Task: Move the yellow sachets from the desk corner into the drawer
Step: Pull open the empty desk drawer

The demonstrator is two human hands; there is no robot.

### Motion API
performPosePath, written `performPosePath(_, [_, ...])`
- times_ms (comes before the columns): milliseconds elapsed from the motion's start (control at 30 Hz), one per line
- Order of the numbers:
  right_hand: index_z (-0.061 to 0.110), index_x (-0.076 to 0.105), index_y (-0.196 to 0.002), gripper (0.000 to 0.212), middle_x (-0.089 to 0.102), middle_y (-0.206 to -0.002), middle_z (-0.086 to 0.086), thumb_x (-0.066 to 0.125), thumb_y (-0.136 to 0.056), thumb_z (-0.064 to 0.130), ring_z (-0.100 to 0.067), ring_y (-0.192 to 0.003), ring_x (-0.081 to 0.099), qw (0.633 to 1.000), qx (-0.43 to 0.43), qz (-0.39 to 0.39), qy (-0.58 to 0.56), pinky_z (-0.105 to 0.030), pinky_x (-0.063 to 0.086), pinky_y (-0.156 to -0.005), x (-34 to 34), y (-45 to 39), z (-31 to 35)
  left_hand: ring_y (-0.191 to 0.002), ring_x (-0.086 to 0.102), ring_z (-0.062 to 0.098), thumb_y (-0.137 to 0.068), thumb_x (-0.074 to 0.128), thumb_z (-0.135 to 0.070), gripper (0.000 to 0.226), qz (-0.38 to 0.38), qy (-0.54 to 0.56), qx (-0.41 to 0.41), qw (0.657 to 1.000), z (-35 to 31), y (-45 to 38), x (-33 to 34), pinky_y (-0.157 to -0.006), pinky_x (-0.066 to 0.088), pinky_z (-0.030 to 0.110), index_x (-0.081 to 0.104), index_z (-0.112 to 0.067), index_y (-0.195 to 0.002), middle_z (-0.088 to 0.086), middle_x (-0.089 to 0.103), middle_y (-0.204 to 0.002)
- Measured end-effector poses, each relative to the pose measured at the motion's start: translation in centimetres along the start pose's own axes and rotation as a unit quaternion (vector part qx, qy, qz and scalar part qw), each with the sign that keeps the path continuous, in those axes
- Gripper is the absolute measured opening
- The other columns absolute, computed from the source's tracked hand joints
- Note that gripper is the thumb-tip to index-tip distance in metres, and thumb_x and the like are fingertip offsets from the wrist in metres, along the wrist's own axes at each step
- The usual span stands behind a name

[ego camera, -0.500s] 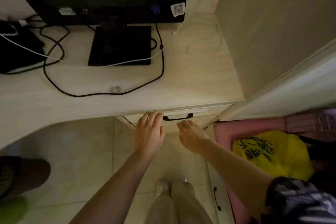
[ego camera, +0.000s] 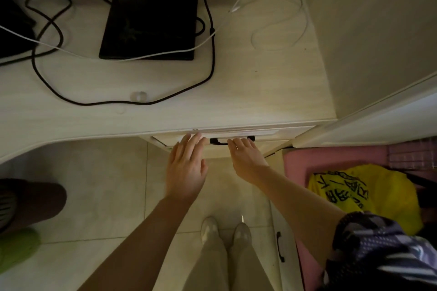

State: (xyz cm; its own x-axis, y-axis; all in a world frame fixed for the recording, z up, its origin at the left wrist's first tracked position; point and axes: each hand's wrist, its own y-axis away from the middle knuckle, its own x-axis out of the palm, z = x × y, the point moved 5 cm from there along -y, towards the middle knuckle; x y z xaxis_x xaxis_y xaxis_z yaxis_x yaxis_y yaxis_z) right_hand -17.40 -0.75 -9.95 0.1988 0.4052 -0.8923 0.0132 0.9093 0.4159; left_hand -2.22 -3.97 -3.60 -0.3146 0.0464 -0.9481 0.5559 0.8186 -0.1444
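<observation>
The drawer point(ego camera: 279, 135) sits shut under the right end of the pale wooden desk point(ego camera: 260, 92), with a black handle point(ego camera: 218, 141) on its front. My left hand point(ego camera: 186, 170) is flat and open, fingertips against the drawer front just left of the handle. My right hand point(ego camera: 246, 158) is open too, its fingertips resting on the handle. No yellow sachets show on the desk corner; the drawer's inside is hidden.
A monitor stand point(ego camera: 151, 28) with black and white cables point(ego camera: 208, 54) fills the desk's back. A small clear cap point(ego camera: 139, 96) lies near the front edge. A pink bin holding a yellow bag point(ego camera: 369, 196) stands to the right, beside a lower drawer handle point(ego camera: 280, 247). My feet point(ego camera: 224, 231) are on tile.
Both hands stay at the drawer front; the right hand's fingertips have moved up onto the handle. The view has shifted closer to the desk.
</observation>
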Motion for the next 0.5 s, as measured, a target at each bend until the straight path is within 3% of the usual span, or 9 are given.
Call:
performPosePath(267, [0.001, 0.034, -0.138, 0.048, 0.042, -0.138, -0.020, 0.044, -0.091, 0.003, -0.038, -0.127, 0.041, 1.000, 0.021, -0.004, 0.014, -0.044, 0.029, -0.112, 0.6, 2.4, 1.2, -0.139, 0.036, 0.027, -0.083, 0.066, -0.013, 0.059, 0.047, -0.017, -0.009, 0.999, 0.6, 0.5, 1.1, -0.111, 0.035, 0.048, 0.047, -0.012, -0.139, 0.008, 0.047, -0.145])
performPosePath(500, [-0.001, 0.041, -0.136, 0.049, 0.049, -0.135, -0.023, 0.054, -0.090, 0.006, -0.038, -0.124, 0.048, 1.000, 0.003, -0.019, 0.018, -0.045, 0.035, -0.108, 1.6, 5.3, 2.2, -0.138, 0.039, 0.030, -0.085, 0.067, -0.024, 0.058, 0.090, -0.055, -0.004, 0.994, 0.7, 1.0, 2.4, -0.114, 0.026, 0.055, 0.046, -0.018, -0.140, 0.008, 0.052, -0.140])
